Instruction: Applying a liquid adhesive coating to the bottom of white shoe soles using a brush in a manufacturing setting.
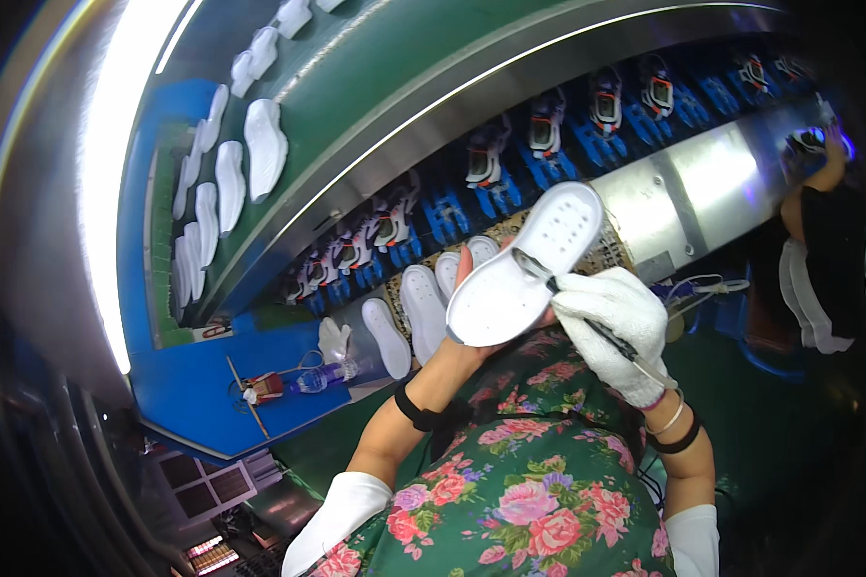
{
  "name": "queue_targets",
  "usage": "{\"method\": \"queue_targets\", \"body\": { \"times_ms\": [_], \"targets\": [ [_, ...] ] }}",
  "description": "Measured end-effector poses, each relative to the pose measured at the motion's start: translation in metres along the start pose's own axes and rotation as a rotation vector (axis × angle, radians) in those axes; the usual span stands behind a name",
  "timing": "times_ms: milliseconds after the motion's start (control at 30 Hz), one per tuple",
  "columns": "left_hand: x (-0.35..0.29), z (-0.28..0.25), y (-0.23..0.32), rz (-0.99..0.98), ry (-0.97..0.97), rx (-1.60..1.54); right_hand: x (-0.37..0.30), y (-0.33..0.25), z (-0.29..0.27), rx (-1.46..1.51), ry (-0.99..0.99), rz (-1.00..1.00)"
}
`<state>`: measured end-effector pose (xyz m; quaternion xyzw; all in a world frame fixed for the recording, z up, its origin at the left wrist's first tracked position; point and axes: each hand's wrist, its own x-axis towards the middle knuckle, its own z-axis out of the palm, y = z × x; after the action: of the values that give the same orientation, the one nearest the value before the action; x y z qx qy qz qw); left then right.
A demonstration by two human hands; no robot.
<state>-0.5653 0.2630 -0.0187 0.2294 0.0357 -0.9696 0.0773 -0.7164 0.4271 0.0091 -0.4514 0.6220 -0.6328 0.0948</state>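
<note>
A white shoe sole (498, 300) rests in my left hand (470, 352), which is bare. Its inner side with small holes faces up, and the sole itself hides most of my fingers. My right hand (614, 325) wears a white knit glove and grips a thin dark-handled brush (601, 332). The brush's dark tip touches the sole's inner surface near its narrow middle. Just beyond my left hand, more white soles lie side by side, among them a nearer sole (386, 338) and a longer sole (421, 310).
Partly made shoes (486, 159) on blue holders line the conveyor beyond. White soles (266, 149) lie on a green belt at upper left. A blue table (197, 389) carries a bottle (322, 377), a small red container (266, 386) and a white glove (334, 338). Another person's arm (823, 178) reaches in at right.
</note>
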Motion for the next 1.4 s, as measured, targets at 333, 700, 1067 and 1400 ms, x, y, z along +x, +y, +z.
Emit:
{"method": "queue_targets", "body": {
  "times_ms": [333,700,1067,1400],
  "targets": [
    [0.008,-0.007,-0.023,0.004,0.104,0.216,0.016,-0.005,-0.011,-0.02,0.046,-0.06],
    [0.01,-0.019,-0.035,0.002,0.001,0.281,0.025,-0.005,0.003,-0.191,0.076,-0.221],
    [0.024,-0.008,-0.031,0.034,-0.073,0.154,0.024,-0.004,0.0,-0.149,0.105,-0.187],
    [0.053,0.021,-0.026,0.181,-0.181,0.35,0.021,0.005,-0.01,-0.109,0.032,-0.221]
  ]
}}
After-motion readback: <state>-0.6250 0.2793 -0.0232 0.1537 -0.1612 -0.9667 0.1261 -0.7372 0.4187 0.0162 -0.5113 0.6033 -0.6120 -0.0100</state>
